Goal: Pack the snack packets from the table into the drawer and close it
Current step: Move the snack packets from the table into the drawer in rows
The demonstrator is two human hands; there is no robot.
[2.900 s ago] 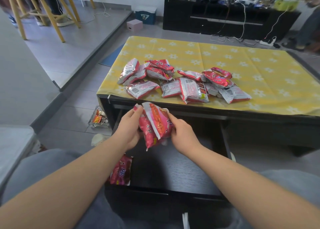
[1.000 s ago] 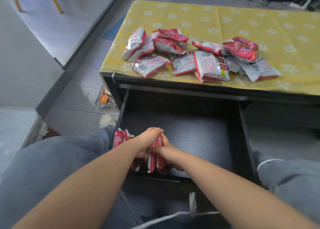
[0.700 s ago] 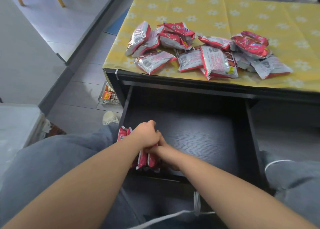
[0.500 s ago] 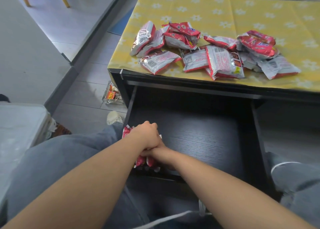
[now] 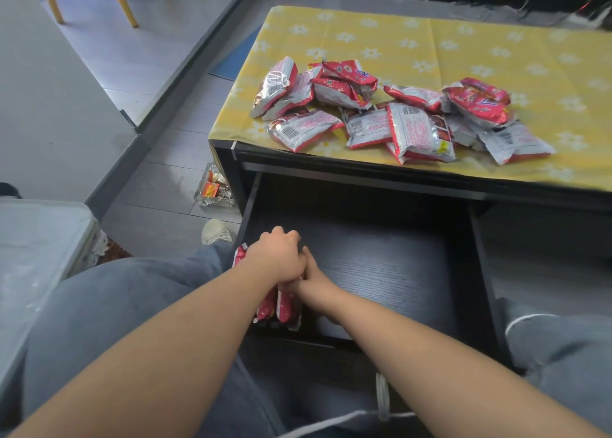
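The drawer (image 5: pixel 381 265) of the black desk (image 5: pixel 364 169) stands pulled all the way out toward the seated person, and both of their arms reach down into its near left corner. A few red snack packets (image 5: pixel 281 305) stand on edge there, pressed against the drawer's left wall and front panel. The left hand (image 5: pixel 276 258) sits on top of them with its fingers curled down over the packet tops, clamped on the bundle. The right hand (image 5: pixel 313 283) is tucked in just beside it, touching the left hand and pressing against the packets' right side; its fingers are hidden beneath the left hand, so I cannot tell whether they grip anything. The rest of the drawer floor, to the right of the hands, is bare dark wood grain.

Above the drawer, on the desk's yellow flowered tablecloth (image 5: pixel 463 46), a loose pile of red and silver packets (image 5: pixel 397 113) lies near the front edge, some overlapping, several showing their silver backs. Left of the drawer, on the grey tiled floor, a clear glass dish (image 5: pixel 213 189) with wrapped sweets sits by the desk leg, and a pale shoe (image 5: pixel 217 232) shows just beside the drawer's corner.
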